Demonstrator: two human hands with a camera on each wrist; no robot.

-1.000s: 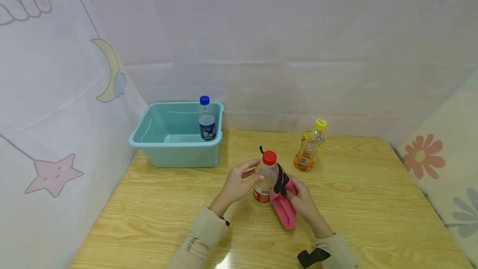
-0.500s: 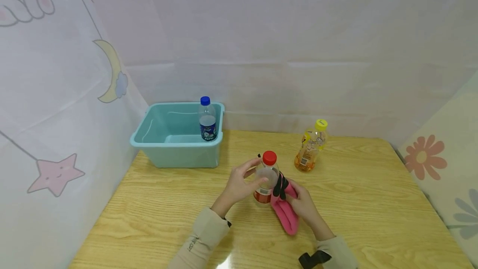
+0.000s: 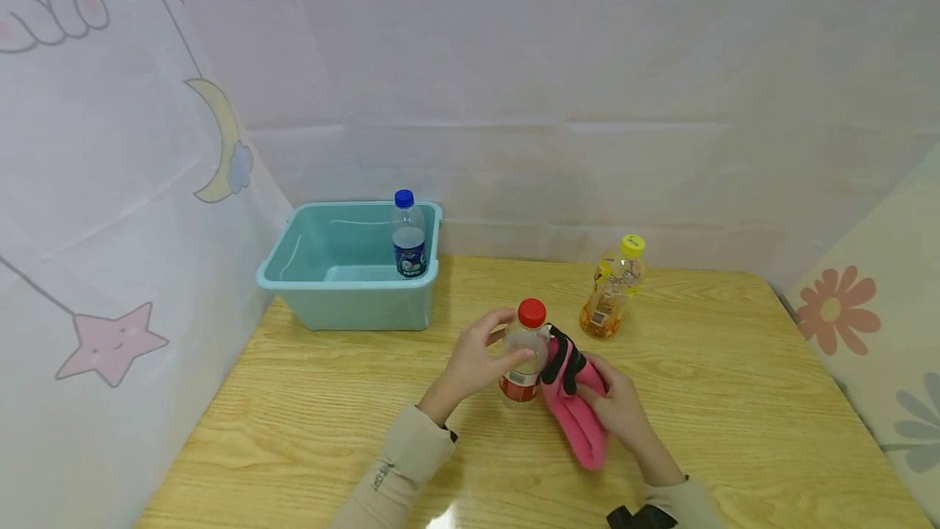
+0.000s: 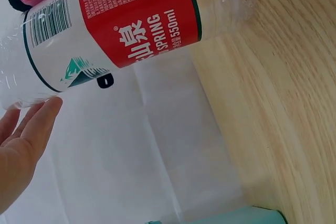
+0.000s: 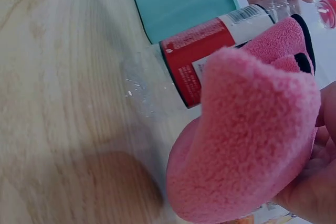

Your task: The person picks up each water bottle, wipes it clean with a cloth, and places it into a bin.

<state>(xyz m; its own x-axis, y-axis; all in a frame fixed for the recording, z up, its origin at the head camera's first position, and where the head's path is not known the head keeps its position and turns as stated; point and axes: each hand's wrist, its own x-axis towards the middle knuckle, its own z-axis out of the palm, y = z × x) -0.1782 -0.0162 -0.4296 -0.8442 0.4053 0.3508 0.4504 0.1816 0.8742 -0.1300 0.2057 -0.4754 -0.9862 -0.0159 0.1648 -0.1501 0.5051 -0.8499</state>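
Note:
A clear plastic bottle (image 3: 520,388) with a red cap and a red-and-white label stands upright on the table. My left hand (image 3: 472,357) holds it near the shoulder, thumb on the near side and fingers at the far side. "550ml" shows on the label of the bottle (image 4: 142,14) in the left wrist view. In my right hand (image 3: 618,405) is a folded pink towel (image 3: 576,424) with black edging, gripped at the bottle's right side. From the right wrist, the fluffy towel (image 5: 252,140) covers part of the bottle.
A light-blue bin (image 3: 360,300) stands at the back left, with a blue-capped bottle (image 3: 409,247) upright in it. Behind my right hand is a yellow-capped bottle (image 3: 605,304) with some amber liquid. A white printed cloth backdrop (image 3: 514,104) borders the wooden table (image 3: 734,398).
My right hand has moved the towel a little to the right and nearer to me along the bottle's side. My left hand and the bottle have barely shifted.

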